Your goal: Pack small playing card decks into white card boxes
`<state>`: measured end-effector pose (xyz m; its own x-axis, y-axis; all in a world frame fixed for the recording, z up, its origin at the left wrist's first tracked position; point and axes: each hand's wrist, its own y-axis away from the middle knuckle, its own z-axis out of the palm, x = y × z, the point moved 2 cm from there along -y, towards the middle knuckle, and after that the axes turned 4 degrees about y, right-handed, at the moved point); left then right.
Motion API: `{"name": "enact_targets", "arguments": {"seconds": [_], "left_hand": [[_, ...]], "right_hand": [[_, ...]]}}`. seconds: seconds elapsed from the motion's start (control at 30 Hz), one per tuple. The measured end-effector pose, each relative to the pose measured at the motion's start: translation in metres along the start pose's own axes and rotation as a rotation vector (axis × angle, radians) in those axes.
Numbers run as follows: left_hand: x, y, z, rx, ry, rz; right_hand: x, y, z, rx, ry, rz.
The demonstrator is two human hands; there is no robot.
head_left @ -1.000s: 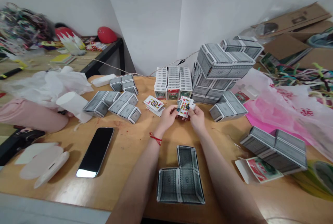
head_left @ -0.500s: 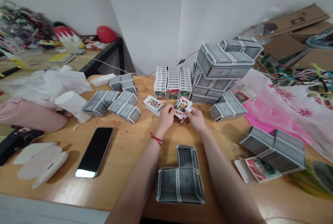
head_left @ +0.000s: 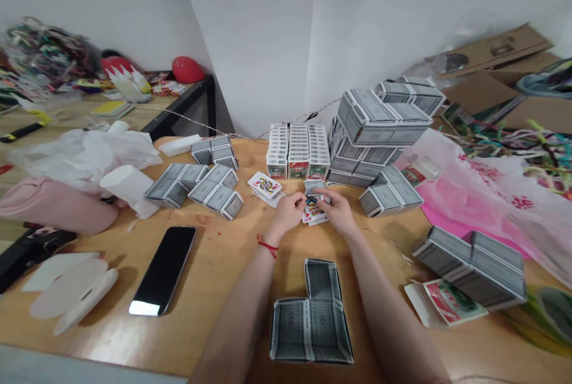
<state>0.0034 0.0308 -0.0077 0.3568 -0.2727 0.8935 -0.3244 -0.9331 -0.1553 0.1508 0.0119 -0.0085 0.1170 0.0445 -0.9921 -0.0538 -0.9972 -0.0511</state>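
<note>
Several playing cards (head_left: 315,214), face cards among them, are fanned between my two hands above the middle of the table, one grey card back showing behind. My left hand (head_left: 289,215), with a red string bracelet at the wrist, is closed, its fingertips pinching at the left edge of the cards. From the other side my right hand (head_left: 338,211) grips their right edge; its lower fingers are hidden. A small loose pile of cards (head_left: 264,184), face up, lies left of my hands. An L-shaped open box made of grey-backed cards (head_left: 311,324) sits between my forearms.
Rows of card packs (head_left: 298,152) stand behind my hands. A stack of grey card-covered blocks (head_left: 370,134) rises at the back right, with another block (head_left: 473,265) nearer. More blocks (head_left: 217,190), a black phone (head_left: 164,271) and a white roll (head_left: 129,187) are at left.
The cards have tilted and moved lower, now fanned with a grey back showing behind them. My left fingers have curled in tighter, and the right fingers reach further over the cards. The view has tipped slightly upward.
</note>
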Motion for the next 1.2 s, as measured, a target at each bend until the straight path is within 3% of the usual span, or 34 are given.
{"name": "enact_targets", "arguments": {"seconds": [0.4,0.87,1.2], "left_hand": [[0.007,0.003,0.002,0.047,-0.161,0.049],[0.007,0.0,0.004,0.025,-0.177,0.046],[0.008,0.0,0.005,0.083,-0.27,0.064]], "right_hand": [[0.01,-0.002,0.002,0.084,0.22,0.039],[-0.003,0.006,0.006,0.182,0.329,0.027],[0.008,-0.003,-0.002,0.04,0.223,-0.039]]}}
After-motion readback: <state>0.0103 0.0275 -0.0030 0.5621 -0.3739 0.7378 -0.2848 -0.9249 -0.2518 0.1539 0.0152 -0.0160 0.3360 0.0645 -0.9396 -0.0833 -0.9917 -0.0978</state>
